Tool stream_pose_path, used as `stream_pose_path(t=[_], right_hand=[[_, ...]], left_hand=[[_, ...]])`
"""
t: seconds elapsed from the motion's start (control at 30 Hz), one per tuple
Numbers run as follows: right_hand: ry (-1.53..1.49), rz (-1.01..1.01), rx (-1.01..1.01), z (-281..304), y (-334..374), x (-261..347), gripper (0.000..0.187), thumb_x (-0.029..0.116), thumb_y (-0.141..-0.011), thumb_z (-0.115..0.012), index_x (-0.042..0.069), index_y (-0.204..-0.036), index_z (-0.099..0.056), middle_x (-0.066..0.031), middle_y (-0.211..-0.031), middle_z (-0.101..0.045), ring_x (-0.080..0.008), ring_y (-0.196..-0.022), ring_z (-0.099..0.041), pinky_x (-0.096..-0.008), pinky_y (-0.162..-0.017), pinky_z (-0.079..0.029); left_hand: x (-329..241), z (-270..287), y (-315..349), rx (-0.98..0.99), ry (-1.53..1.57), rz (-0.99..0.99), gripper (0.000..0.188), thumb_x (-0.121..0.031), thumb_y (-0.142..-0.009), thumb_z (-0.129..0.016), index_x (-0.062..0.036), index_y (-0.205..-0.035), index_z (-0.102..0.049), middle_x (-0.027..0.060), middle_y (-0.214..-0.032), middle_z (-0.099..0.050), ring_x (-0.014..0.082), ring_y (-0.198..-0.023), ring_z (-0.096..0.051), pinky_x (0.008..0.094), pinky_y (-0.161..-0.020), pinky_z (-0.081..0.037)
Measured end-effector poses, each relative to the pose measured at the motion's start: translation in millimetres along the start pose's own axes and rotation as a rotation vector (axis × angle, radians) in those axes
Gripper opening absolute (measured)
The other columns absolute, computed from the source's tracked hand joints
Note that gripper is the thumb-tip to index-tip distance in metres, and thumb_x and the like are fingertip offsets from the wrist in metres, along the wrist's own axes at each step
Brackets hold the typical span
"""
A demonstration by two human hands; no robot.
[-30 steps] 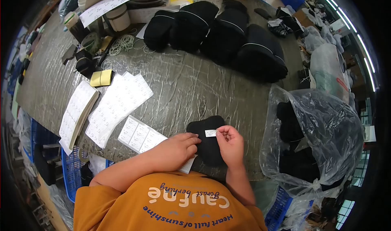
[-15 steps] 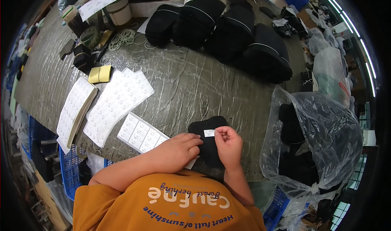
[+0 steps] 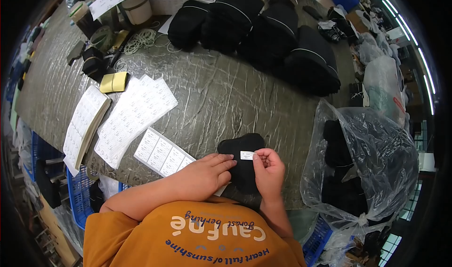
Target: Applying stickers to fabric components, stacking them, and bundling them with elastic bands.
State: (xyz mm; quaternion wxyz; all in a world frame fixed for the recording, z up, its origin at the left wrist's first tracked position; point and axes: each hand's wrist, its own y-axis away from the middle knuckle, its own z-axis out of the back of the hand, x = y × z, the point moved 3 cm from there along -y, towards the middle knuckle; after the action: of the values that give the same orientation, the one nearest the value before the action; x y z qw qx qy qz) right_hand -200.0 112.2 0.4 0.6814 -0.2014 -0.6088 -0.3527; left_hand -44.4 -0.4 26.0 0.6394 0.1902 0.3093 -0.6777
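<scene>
I see left hand point(image 3: 205, 173) flat on black sock point(image 3: 245, 161) | right hand point(image 3: 268, 168) pinching white sticker point(image 3: 246, 155) | I'd press it square, smooth outward.

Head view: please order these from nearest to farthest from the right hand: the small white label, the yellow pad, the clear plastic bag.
From the right hand:
1. Small white label, at its fingertips, on the black piece.
2. Clear plastic bag, on the right side.
3. Yellow pad, far left on the table.
</scene>
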Motion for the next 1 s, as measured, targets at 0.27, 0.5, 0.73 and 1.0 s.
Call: stream_pose_path(t=[0.27, 0.5, 0.73, 1.0], right_hand=[[0.079, 0.025, -0.004, -6, -2, -5, 0.003, -0.003, -0.085, -0.064, -0.001, -0.088, -0.064, 0.0025, -0.075, -0.06, -0.0012, -0.063, -0.048, -0.0178, -0.056, -0.041], [0.11, 0.052, -0.01, -6, -5, -10, 0.004, -0.003, -0.084, -0.063, -0.002, -0.088, -0.064, 0.0015, -0.074, -0.061, -0.0018, -0.061, -0.048, -0.0185, -0.055, -0.042], [0.139, 0.059, -0.033, -9, -7, -9, 0.003, -0.003, -0.083, -0.064, -0.002, -0.087, -0.065, -0.0001, -0.074, -0.062, -0.0028, -0.06, -0.049, -0.0194, -0.055, -0.042], [0.148, 0.115, -0.1, -10, -3, 3, 0.028, -0.003, -0.081, -0.067, 0.0, -0.107, -0.057, -0.002, -0.071, -0.06, -0.0045, -0.059, -0.052, -0.0206, -0.055, -0.044]], left_hand=[[1, -2, 0, 0.052, -0.019, 0.008, 0.023, -0.015, -0.082, -0.054, 0.0031, -0.094, -0.06, 0.0227, -0.128, -0.053, 0.0373, -0.127, -0.045, 0.0443, -0.106, -0.036], [1, -2, -1, 0.06, -0.029, 0.004, 0.023, -0.015, -0.082, -0.053, 0.0034, -0.094, -0.059, 0.0226, -0.127, -0.054, 0.0368, -0.126, -0.046, 0.044, -0.106, -0.036], [1, 2, -5, 0.053, -0.014, 0.003, 0.022, -0.017, -0.08, -0.057, 0.0052, -0.084, -0.057, 0.026, -0.135, -0.046, 0.0377, -0.123, -0.046, 0.0449, -0.104, -0.037], [1, -8, -8, 0.136, -0.195, -0.031, 0.026, -0.018, -0.076, -0.058, 0.0042, -0.089, -0.06, 0.0272, -0.14, -0.041, 0.0341, -0.122, -0.046, 0.042, -0.105, -0.033]])
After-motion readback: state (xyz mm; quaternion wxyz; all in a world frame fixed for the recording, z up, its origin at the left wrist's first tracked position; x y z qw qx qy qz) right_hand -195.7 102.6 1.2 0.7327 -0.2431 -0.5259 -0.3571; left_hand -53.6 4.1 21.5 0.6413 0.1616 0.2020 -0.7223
